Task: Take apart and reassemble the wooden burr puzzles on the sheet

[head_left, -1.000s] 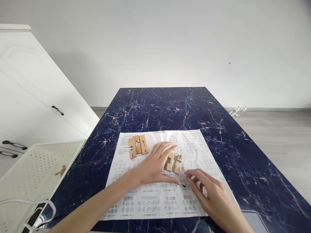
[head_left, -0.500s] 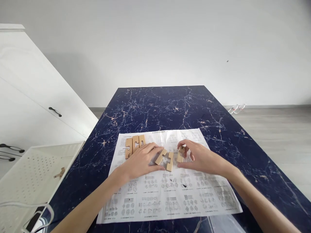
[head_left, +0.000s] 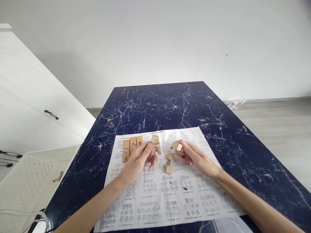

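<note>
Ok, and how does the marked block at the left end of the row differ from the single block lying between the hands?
The marked block bears a dark mark near its lower end; the single block shows none that I can see. The marked block lies beside two other blocks, while the single block lies apart from them. Both are light wooden, notched and on the printed sheet.

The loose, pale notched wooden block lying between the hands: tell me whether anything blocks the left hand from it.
Nothing visible stands between the left hand and the pale notched wooden block; only the white printed paper sheet shows there. That hand does hold another pale wooden block.
</note>
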A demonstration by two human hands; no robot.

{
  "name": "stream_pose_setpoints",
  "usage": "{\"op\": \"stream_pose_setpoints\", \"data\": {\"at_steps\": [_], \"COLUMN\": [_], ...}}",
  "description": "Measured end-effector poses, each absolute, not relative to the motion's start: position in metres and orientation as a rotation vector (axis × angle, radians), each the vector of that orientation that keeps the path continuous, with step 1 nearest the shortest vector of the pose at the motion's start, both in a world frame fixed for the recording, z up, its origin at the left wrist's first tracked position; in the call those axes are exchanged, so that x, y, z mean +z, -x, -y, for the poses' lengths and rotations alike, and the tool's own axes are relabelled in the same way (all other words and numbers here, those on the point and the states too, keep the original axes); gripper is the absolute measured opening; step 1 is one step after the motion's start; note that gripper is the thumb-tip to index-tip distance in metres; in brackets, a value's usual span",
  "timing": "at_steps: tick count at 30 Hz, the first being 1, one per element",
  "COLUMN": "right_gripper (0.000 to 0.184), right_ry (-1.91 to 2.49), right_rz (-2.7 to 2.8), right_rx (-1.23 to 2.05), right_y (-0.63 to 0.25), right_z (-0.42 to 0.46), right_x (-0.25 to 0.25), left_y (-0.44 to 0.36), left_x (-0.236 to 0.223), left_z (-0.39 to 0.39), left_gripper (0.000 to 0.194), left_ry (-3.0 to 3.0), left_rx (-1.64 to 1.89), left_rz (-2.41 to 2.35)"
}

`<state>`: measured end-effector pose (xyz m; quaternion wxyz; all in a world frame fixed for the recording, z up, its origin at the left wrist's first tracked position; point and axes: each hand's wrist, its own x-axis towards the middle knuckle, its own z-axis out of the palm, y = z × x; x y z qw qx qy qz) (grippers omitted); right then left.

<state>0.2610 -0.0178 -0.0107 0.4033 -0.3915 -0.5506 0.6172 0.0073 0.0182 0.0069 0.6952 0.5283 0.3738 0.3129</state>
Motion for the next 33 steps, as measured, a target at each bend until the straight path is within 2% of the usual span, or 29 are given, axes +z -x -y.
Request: {"op": "stream_pose_setpoints", "data": {"at_steps": [6, 16, 26, 33], "right_gripper": [0.033, 0.03, 0.041, 0.029], "right_ry": [0.878, 0.963, 1.1, 1.013], "right_rz": [1.314, 1.372, 1.522, 1.335], "right_rx": [1.65, 1.5, 1.34, 1.296], "right_y": [-0.256, -0.245, -0.24, -0.246], "right_z": [0.022, 0.026, 0.034, 0.031], "right_x": [-0.01, -0.021, -0.015, -0.014], "left_y": [-0.008, -0.009, -0.013, -0.014], "left_x": [0.004, 0.001, 0.009, 0.007], "left_z": [-0.017, -0.016, -0.008, -0.004], "left_gripper": [0.031, 0.024, 0.034, 0.035], "left_ry": [-0.926, -0.884, -1.128, -1.271], "left_rx": [0.685, 0.506, 0.374, 0.421], "left_rz": [-0.702, -0.579, -0.566, -0.688]}}
